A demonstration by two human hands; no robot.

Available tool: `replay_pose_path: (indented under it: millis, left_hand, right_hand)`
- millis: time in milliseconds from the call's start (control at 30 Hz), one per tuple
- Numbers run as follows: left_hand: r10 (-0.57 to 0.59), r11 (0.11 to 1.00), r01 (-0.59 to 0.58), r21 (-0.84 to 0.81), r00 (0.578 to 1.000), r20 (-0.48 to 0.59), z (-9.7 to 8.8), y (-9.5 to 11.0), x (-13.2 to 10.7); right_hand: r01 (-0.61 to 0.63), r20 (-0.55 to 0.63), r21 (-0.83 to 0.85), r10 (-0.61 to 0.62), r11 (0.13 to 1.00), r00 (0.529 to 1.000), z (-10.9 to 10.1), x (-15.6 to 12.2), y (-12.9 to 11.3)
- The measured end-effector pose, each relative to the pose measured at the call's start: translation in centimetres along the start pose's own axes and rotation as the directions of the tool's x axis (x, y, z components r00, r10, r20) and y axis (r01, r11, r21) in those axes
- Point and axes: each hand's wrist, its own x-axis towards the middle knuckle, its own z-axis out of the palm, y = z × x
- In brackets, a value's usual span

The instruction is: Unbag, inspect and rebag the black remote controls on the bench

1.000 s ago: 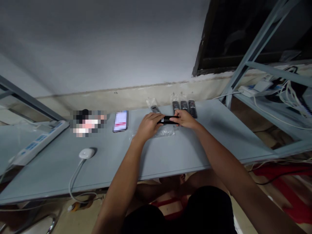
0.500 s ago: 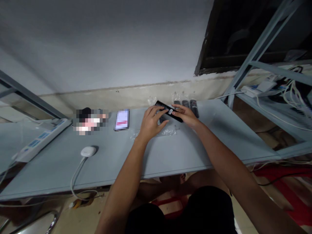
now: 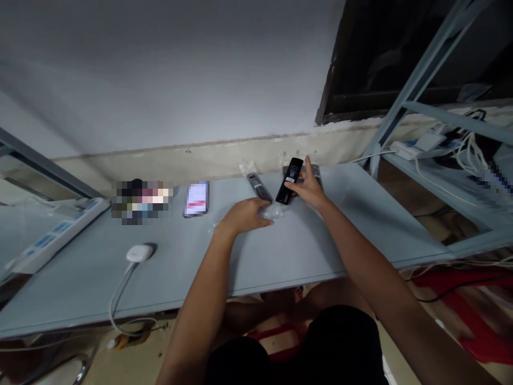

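My right hand (image 3: pixel 307 187) is shut on a black remote control (image 3: pixel 289 181), which it holds nearly upright above the back of the grey table (image 3: pixel 304 246). My left hand (image 3: pixel 244 216) lies on the tabletop, its fingertips touching a crumpled transparent plastic bag (image 3: pixel 275 212). Just left of the held remote lies a dark remote in a plastic sleeve (image 3: pixel 257 185). Other bagged dark remotes (image 3: pixel 316 172) stand in a row at the back, partly hidden by my right hand.
A phone with a lit screen (image 3: pixel 196 199) and a pixelated object (image 3: pixel 141 202) lie left of my hands. A white puck with a cable (image 3: pixel 139 253) and a white power strip (image 3: pixel 52 240) sit further left. Metal shelf uprights and tangled cables stand at right.
The remote has swung from lying crosswise between both hands to nearly upright in my right hand. My left hand has let go of it and dropped onto the plastic bag.
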Motion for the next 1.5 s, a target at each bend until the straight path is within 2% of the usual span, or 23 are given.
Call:
replay_pose_path:
  millis: [100,233,367,667,767,933,1100,1267,1400,1500]
  left_hand:
    - [-0.023,1.000,0.023,-0.017,0.999,-0.025,-0.4,-0.2,-0.1]
    - [-0.021,0.998,0.016,-0.061,0.996,-0.089,-0.2,-0.7,-0.1]
    - [-0.006,0.994,-0.014,-0.111,0.984,-0.176,0.3,-1.2,0.1]
    - [0.004,0.989,-0.035,-0.143,0.977,-0.212,0.8,-0.9,0.2]
    - [0.016,0.985,-0.056,-0.166,0.973,-0.230,1.0,-0.8,0.4]
    - [0.055,0.980,-0.102,-0.169,0.963,-0.263,1.6,-0.8,0.6]
    - [0.079,0.967,-0.149,-0.209,0.948,-0.308,1.5,-0.5,0.8]
    - [0.026,0.924,-0.132,-0.360,0.959,-0.283,1.1,0.2,1.0]
    - [-0.120,0.846,-0.034,-0.533,0.960,-0.251,0.8,0.3,1.1]
    - [-0.200,0.774,0.017,-0.633,0.955,-0.219,0.7,0.0,1.2]
  right_hand:
    - [0.040,0.038,-0.075,-0.037,0.996,0.999,-0.2,-0.3,-0.3]
    - [0.040,0.089,-0.115,-0.030,0.993,0.996,-0.4,-0.5,-0.7]
    - [0.026,0.067,-0.098,-0.020,0.995,0.998,-0.7,-0.5,-0.8]
    - [-0.074,0.036,0.047,0.072,0.996,0.997,0.7,-0.5,-0.9]
    - [-0.059,0.053,0.080,0.054,0.995,0.997,1.3,-0.8,-1.0]
    - [-0.024,0.118,0.042,0.019,0.999,0.993,1.8,-1.3,-0.8]
    - [-0.002,0.091,0.010,0.001,1.000,0.996,1.7,-1.0,-0.3]
    - [0.042,0.103,0.021,-0.044,0.999,0.994,1.2,-0.4,0.2]
    - [0.033,0.116,0.044,-0.038,0.999,0.992,1.0,-0.4,0.1]
    - [0.007,0.171,0.076,-0.020,0.997,0.985,1.0,-0.6,-0.3]
